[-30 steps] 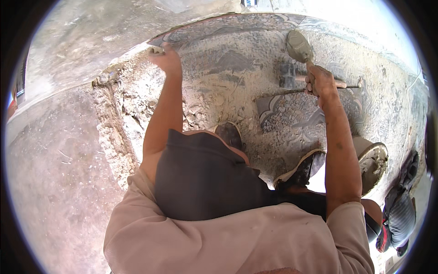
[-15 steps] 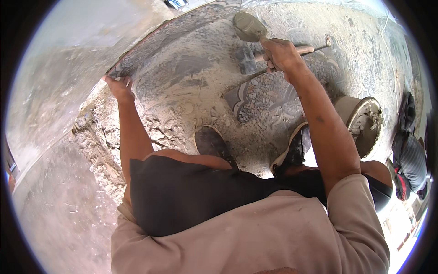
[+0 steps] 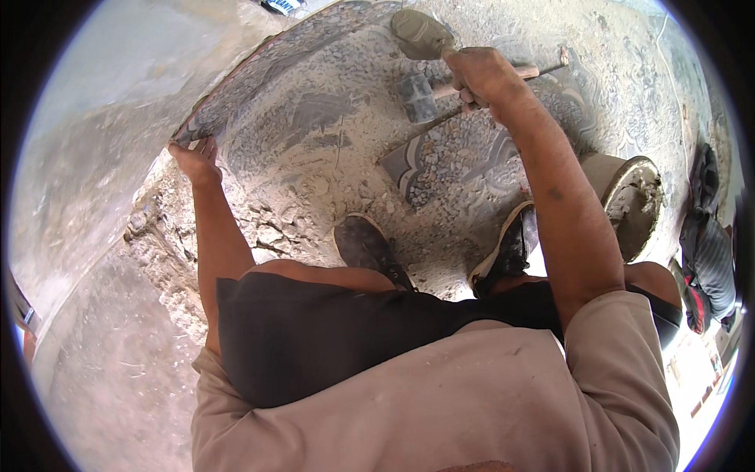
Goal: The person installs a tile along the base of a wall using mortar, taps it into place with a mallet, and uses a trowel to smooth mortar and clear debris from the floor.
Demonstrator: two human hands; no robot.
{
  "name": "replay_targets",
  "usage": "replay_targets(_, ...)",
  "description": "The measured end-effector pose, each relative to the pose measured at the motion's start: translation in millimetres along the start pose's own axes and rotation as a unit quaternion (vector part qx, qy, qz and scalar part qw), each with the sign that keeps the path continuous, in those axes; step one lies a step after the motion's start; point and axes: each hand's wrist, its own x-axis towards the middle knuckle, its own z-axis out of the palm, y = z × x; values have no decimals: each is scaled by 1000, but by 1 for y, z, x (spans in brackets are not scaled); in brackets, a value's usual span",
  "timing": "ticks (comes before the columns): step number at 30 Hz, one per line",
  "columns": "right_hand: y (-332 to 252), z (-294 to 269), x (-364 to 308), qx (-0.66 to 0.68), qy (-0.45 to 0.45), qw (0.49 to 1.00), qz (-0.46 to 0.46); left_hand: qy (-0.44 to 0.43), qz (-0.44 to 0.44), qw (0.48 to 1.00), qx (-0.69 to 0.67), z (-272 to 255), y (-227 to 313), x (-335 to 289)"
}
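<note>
My right hand [image 3: 489, 77] is wrapped round the handle of a trowel [image 3: 421, 35], whose rounded blade is coated in grey-brown mortar. Below that hand a mallet [image 3: 418, 97] with a dark block head and wooden handle lies on the floor. At the far left my left hand [image 3: 197, 160] grips the near end of a patterned tile strip [image 3: 271, 59], thumb on the wall side and fingers on the other. The strip runs along the foot of the wall [image 3: 134, 86]. A loose patterned tile [image 3: 456, 153] lies between my feet and the mallet.
A mortar-smeared bucket [image 3: 612, 177] tilts on its side at the right. Broken rubble [image 3: 263, 228] lies by my left foot. Dark clothing or a bag [image 3: 708, 252] sits at the right edge. Dust and grit coat the floor.
Both hands appear slightly farther left in view, along with the surroundings. The trowel stays in my right hand, and my left hand stays at the strip's end.
</note>
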Motion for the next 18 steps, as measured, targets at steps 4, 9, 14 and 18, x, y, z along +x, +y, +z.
replay_targets(4,0,-10,13,29,10,997,72,-4,3,1000,-10,4,0,0)
replay_targets(9,0,-11,13,36,2,997,66,-5,1,1000,-2,2,1,-2)
replay_targets(14,0,-4,6,-43,37,998,11,-4,6,1000,5,3,2,-7)
replay_targets(18,12,6,14,17,28,999,35,-12,1,1000,5,2,0,-9)
